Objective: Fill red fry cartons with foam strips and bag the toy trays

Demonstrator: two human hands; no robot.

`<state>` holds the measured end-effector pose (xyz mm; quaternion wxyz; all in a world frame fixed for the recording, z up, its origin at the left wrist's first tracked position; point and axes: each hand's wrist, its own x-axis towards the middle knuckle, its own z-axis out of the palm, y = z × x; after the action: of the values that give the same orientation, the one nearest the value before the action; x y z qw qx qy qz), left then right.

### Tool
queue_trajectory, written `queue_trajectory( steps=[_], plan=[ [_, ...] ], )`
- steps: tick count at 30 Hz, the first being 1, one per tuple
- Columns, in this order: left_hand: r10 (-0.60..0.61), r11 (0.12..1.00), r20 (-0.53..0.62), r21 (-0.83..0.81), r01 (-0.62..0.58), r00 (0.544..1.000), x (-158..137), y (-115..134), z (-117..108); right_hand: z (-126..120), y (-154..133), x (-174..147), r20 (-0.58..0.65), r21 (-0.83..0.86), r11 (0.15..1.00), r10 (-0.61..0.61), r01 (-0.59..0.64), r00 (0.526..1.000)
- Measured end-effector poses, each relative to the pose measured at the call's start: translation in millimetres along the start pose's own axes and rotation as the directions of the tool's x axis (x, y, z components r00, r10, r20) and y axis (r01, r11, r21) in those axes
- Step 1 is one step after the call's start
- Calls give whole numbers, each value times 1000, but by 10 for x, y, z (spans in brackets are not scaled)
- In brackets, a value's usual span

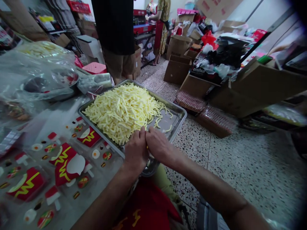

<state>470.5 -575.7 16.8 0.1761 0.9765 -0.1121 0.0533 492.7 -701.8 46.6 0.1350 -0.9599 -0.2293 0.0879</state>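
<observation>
My left hand (137,149) and my right hand (160,145) meet over the near edge of a metal tray (178,123), fingertips pressed together. A tiny bit of yellow shows between them; what they hold is mostly hidden. On the tray lies a big heap of pale yellow fry-shaped sticks (122,108), with a few loose ones at its right side. Below my hands the rounded rim of a metal dish (151,167) is partly visible. To the left, red fry-carton pieces (69,164) with yellow zigzags lie on clear plastic.
Small egg, popsicle and burger shapes surround the cartons. A plastic-covered metal bowl (48,84) stands at the left, near a pink stool (94,67). A person in dark clothes (114,28) stands beyond the tray. Cardboard boxes (178,68) and bagged goods crowd the right.
</observation>
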Motion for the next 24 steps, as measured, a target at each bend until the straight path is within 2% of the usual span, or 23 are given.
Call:
queue_trajectory(
  steps=[2, 3, 4, 7, 9, 11, 13, 15, 17, 19, 20, 22, 24],
  plan=[
    [-16, 1000, 23, 4, 16, 1000, -98, -61, -45, 84, -50, -102, -20, 55, 992, -115, 116, 993],
    [-18, 1000, 34, -10, 18, 999, -151, -100, -65, 144, -60, -140, -49, 94, 987, -125, 129, 991],
    [-19, 999, 41, -32, 20, 999, -204, -140, -83, 210, -71, -168, -75, 140, 983, -107, 117, 991],
    [-22, 994, 27, -104, 25, 999, -338, -251, -100, 379, -154, -195, -166, 250, 967, 84, -40, 982],
    [-21, 986, -7, -163, 20, 1000, -392, -308, -79, 417, -252, -195, -189, 305, 951, 114, -52, 975],
    [2, 970, -46, -242, -13, 999, -410, -351, -40, 375, -325, -207, -190, 359, 933, 32, 39, 981],
    [31, 947, -84, -316, -56, 996, -389, -377, -3, 265, -294, -230, -182, 417, 893, -99, 168, 978],
    [37, 932, -117, -355, -76, 992, -335, -386, 17, 123, -106, -235, -180, 477, 851, -148, 218, 972],
    [16, 922, -127, -382, -63, 992, -266, -381, 8, -5, 226, -178, -193, 487, 865, -26, 119, 981],
    [-5, 909, -106, -415, -40, 994, -206, -372, -30, -82, 627, -42, -273, 378, 923, 181, -67, 945],
    [-7, 901, -88, -433, -32, 996, -185, -370, -58, -98, 820, 50, -310, 300, 944, 234, -138, 921],
    [-1, 889, -63, -457, -28, 998, -164, -382, -125, -97, 1135, 246, -272, 162, 965, 242, -204, 931],
    [7, 884, -54, -466, -31, 999, -162, -420, -191, -72, 1321, 418, -180, 50, 977, 212, -206, 961]
  ],
)
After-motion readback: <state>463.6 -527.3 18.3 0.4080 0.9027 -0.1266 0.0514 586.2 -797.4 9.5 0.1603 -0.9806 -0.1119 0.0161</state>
